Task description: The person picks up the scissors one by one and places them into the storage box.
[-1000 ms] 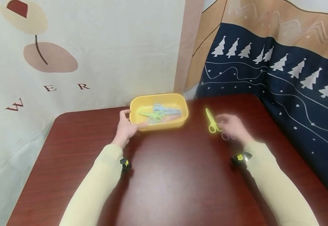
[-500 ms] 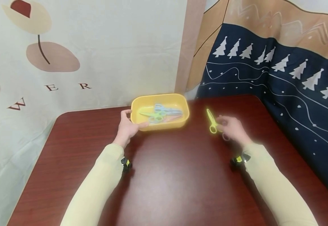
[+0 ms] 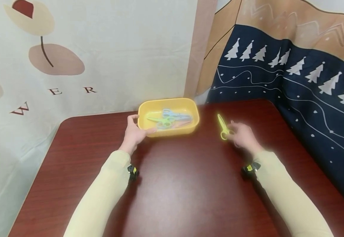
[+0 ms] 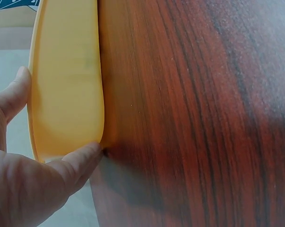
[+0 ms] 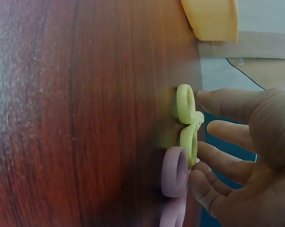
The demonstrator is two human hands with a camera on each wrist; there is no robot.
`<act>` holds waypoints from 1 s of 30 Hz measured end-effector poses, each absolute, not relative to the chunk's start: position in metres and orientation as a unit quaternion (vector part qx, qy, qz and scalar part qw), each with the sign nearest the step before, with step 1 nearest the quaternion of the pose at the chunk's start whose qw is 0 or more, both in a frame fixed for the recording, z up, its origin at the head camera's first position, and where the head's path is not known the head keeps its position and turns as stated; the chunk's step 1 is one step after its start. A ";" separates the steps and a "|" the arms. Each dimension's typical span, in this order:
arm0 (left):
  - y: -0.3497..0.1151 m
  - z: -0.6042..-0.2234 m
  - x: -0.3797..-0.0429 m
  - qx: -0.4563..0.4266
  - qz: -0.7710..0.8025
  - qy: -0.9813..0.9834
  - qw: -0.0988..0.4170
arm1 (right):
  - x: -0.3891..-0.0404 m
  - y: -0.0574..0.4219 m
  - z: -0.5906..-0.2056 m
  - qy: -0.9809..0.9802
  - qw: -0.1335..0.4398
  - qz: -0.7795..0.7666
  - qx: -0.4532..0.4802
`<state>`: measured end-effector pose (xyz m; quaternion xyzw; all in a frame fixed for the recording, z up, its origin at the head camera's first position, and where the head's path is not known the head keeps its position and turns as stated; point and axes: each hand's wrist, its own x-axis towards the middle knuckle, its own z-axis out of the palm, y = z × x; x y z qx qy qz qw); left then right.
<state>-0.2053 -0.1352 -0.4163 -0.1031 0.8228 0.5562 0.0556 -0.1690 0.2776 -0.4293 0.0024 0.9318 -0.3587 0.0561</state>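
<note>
My left hand (image 3: pixel 134 134) grips the near left corner of a yellow plastic bin (image 3: pixel 177 131), its thumb along the front wall and its fingers at the left side. Inside lie several pastel scissors, among them a green pair (image 3: pixel 161 120) and a blue pair (image 3: pixel 176 116). To the right of the bin, my right hand (image 3: pixel 244 135) hovers at the handles of lime-yellow scissors (image 3: pixel 222 122), its fingers loosely bent and spread. The right wrist view shows purple scissors (image 5: pixel 167 172) beside the yellow ones, the thumb tip close to a yellow loop; the head view has the purple pair hidden behind the hand.
The dark red wooden table (image 3: pixel 172 184) ends at a pale printed curtain (image 3: pixel 124 59) behind the bin. A navy cloth with white trees (image 3: pixel 257 75) hangs along the right side. Both wrists carry small black cameras.
My right hand has shifted slightly closer to the yellow handles and covers the purple loops that showed before. The left hand stays on the bin; the head view has turned slightly.
</note>
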 end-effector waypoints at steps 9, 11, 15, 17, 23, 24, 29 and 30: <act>-0.134 -0.416 -0.207 -0.103 0.546 0.829 0.056 | -0.173 0.276 -0.435 0.953 0.023 -0.299 -0.039; -0.134 -0.416 -0.207 -0.104 0.547 0.829 0.056 | -0.173 0.275 -0.435 0.956 0.018 -0.291 -0.041; -0.134 -0.417 -0.207 -0.105 0.546 0.829 0.055 | -0.174 0.275 -0.436 0.959 0.017 -0.280 -0.042; -0.134 -0.417 -0.207 -0.107 0.547 0.829 0.054 | -0.175 0.275 -0.436 0.960 0.020 -0.277 -0.039; -0.135 -0.417 -0.206 -0.107 0.549 0.827 0.053 | -0.177 0.274 -0.438 0.959 0.023 -0.278 -0.039; -0.135 -0.417 -0.206 -0.107 0.549 0.827 0.053 | -0.177 0.274 -0.438 0.959 0.022 -0.280 -0.041; -0.134 -0.417 -0.206 -0.108 0.549 0.827 0.054 | -0.177 0.273 -0.437 0.958 0.018 -0.281 -0.049; -0.134 -0.417 -0.206 -0.108 0.549 0.827 0.054 | -0.177 0.273 -0.436 0.958 0.018 -0.281 -0.051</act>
